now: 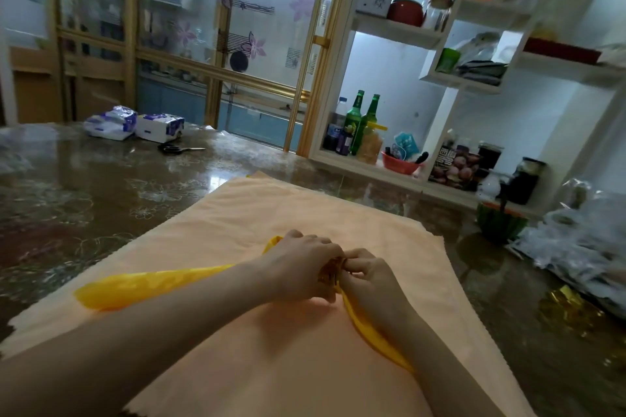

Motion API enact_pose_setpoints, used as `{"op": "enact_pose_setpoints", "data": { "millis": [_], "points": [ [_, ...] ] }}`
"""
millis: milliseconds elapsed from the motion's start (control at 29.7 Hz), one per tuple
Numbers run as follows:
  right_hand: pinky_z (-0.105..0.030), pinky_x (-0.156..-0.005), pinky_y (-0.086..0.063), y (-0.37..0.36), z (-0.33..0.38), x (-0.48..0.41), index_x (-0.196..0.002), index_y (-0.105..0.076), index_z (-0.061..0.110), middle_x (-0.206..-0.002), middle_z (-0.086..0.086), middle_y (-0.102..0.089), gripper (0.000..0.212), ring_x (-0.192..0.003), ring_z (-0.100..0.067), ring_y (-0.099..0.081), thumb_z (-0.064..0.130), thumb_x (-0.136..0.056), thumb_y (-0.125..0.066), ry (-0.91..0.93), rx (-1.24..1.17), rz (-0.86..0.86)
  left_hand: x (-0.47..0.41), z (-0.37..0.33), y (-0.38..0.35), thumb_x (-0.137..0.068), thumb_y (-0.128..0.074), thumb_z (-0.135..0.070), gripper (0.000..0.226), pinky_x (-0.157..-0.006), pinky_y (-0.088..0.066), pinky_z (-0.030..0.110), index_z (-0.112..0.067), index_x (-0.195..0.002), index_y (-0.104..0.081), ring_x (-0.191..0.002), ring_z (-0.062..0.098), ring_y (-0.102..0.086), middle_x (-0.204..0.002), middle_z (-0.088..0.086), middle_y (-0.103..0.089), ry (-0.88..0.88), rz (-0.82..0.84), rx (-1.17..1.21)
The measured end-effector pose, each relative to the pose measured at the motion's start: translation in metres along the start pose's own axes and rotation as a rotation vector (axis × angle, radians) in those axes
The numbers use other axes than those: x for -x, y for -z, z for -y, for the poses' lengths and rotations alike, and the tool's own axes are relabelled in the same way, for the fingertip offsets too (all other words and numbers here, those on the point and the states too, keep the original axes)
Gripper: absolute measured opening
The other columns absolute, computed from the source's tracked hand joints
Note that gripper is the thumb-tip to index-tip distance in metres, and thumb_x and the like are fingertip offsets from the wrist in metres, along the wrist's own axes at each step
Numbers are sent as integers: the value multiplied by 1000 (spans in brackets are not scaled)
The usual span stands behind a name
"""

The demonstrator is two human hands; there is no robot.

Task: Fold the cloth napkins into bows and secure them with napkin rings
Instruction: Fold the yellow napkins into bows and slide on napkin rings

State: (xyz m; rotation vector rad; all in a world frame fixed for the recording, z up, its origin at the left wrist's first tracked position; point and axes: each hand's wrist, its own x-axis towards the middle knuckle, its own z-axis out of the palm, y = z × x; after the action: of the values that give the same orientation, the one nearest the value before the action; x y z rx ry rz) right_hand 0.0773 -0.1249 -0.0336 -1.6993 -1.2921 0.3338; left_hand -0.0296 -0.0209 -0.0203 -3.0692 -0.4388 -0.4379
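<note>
A yellow cloth napkin (135, 286), folded into a long strip, lies across a pale peach cloth (271, 366) spread on the table. My left hand (301, 264) grips the gathered middle of the napkin. My right hand (367, 276) pinches a small gold napkin ring (333, 269) at that same spot, between the two hands. One end of the napkin reaches left past my left forearm, the other runs down under my right forearm. The ring is mostly hidden by my fingers.
Glossy brown table (84, 206) with scissors (176, 148) and two tissue packs (135, 125) at the far left. Halved watermelon (501, 223) and plastic bags (576, 240) crowd the right edge. Shelves with bottles (359, 122) stand behind.
</note>
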Motion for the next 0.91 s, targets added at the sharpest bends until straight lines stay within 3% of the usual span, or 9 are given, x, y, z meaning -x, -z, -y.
{"op": "enact_pose_setpoints", "data": {
  "millis": [169,303,404,472,573,640,708,809,910],
  "points": [
    [-9,-71,-49,8,9,-2,-78,-70,19,-107,12,-50,26,-95,-6,-55,2,-91,-55,12,-56,-63,-9,-3,13,-83,-62,-47,59,-106,-28,40,-28,-134,-40,-120,18,-47,-126,-3,-54,-7,-52,-16],
    [-11,-85,-37,8,-1,-1,-94,-74,13,-116,19,-40,14,-100,-3,-43,11,-88,-62,265,482,-188,-9,3,19,-82,-64,-47,54,-109,-24,45,-27,-128,-45,-122,17,-46,-125,-5,-56,33,3,-37],
    [-12,-81,-35,9,-4,-5,-100,-73,10,-113,17,-39,18,-100,-3,-41,19,-88,-64,264,551,-245,-1,20,18,-82,-65,-47,55,-101,-32,38,-28,-129,-45,-115,16,-50,-123,-5,-55,90,8,-29],
    [-5,-74,-35,9,-4,-8,-103,-70,14,-109,15,-44,18,-98,-5,-46,23,-90,-60,163,449,-247,7,27,13,-84,-63,-44,56,-95,-35,32,-30,-133,-42,-111,16,-51,-124,-4,-54,108,-20,18],
    [-10,-67,-44,2,-1,-7,-100,-54,30,-103,11,-54,12,-97,-11,-57,39,-91,-54,-123,89,-50,14,29,11,-85,-62,-44,57,-91,-35,28,-32,-136,-40,-111,15,-49,-125,-4,-51,93,-69,19],
    [-17,-68,-49,-1,2,-5,-106,-53,26,-102,4,-61,29,-91,-11,-61,48,-87,-55,-274,-135,41,14,25,12,-84,-63,-46,61,-91,-34,27,-34,-139,-38,-114,14,-49,-127,-5,-51,52,-110,0],
    [-18,-62,-48,1,7,-5,-104,-58,18,-90,0,-64,34,-78,-11,-62,47,-86,-56,-293,-149,25,14,19,16,-81,-64,-49,68,-92,-36,26,-33,-141,-36,-115,13,-49,-128,-6,-51,27,-132,26],
    [-14,-49,-45,7,9,-5,-86,-62,15,-69,1,-59,26,-61,-9,-55,40,-89,-56,-317,-233,-104,16,22,22,-73,-69,-53,77,-82,-46,24,-28,-139,-39,-104,14,-54,-118,-2,-56,225,-152,400],
    [-19,-51,-46,14,8,-5,-83,-64,14,-65,-1,-59,23,-60,-11,-55,36,-88,-59,-339,-419,-234,17,28,18,-74,-60,-58,62,-63,-43,18,-14,-118,-56,-83,11,-55,-98,0,-59,461,-214,755]
  ]
}}
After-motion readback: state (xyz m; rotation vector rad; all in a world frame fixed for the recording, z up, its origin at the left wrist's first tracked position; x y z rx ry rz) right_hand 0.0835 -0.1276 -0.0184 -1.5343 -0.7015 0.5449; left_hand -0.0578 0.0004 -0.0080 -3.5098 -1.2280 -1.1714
